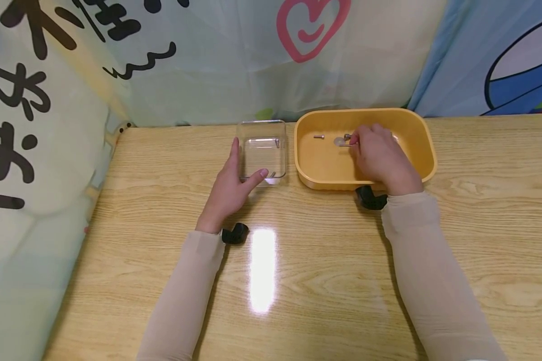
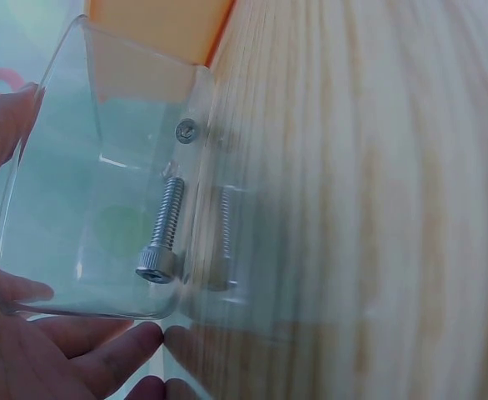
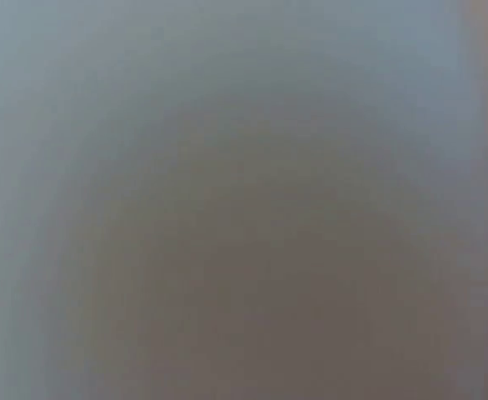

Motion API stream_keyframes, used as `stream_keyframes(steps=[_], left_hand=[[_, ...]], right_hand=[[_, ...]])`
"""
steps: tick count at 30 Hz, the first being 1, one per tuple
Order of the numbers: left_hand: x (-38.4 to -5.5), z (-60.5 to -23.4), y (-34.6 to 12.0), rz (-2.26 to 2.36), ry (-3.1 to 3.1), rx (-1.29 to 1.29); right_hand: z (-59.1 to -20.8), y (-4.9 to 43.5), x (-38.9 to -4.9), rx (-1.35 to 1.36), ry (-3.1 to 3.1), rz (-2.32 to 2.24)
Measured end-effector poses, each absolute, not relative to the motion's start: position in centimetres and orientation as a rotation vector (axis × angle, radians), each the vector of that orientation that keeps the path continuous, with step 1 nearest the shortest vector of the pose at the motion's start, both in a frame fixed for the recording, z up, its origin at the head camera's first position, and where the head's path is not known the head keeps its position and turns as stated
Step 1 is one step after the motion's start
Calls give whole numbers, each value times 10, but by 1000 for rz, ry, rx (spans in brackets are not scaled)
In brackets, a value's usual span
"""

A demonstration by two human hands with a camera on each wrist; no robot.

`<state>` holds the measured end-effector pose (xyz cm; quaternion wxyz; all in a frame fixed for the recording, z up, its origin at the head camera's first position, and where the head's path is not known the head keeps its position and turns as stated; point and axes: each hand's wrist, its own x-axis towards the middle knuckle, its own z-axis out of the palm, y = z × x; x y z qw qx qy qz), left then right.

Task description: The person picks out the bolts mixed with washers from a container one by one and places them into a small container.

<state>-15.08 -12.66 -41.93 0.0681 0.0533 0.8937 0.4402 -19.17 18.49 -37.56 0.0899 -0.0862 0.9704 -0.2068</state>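
My left hand (image 1: 230,193) holds a clear plastic box (image 1: 262,121) at its near left corner, thumb along the near rim and fingers against the left side. Inside lie a socket-head screw (image 2: 165,229) and a second small metal piece (image 2: 186,131), whose socketed end shows in the left wrist view. My right hand (image 1: 381,155) reaches into a yellow bin (image 1: 325,173), fingers bent down, and pinches a thin metal piece like a screw (image 1: 347,145). Beside those fingertips are a pale round disc (image 1: 339,141) and another small metal piece (image 1: 347,136). The right wrist view is only blur.
A short screw (image 1: 318,136) lies in the left part of the bin. Box and bin stand close together on a wooden table (image 1: 316,271), near its back edge. Printed cloth (image 1: 221,60) hangs behind and on the left. Black wrist cameras (image 1: 236,233) sit at both cuffs.
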Motion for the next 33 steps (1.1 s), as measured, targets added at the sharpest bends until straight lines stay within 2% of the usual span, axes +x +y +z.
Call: stream_keyframes(steps=[21, 33], left_hand=[[-152, -418, -125, 1329, 2691, 169], [-151, -418, -126, 1327, 2694, 167]], right_hand=[[-354, 166, -180, -307, 2983, -657], [-352, 148, -171, -522, 3033, -730]])
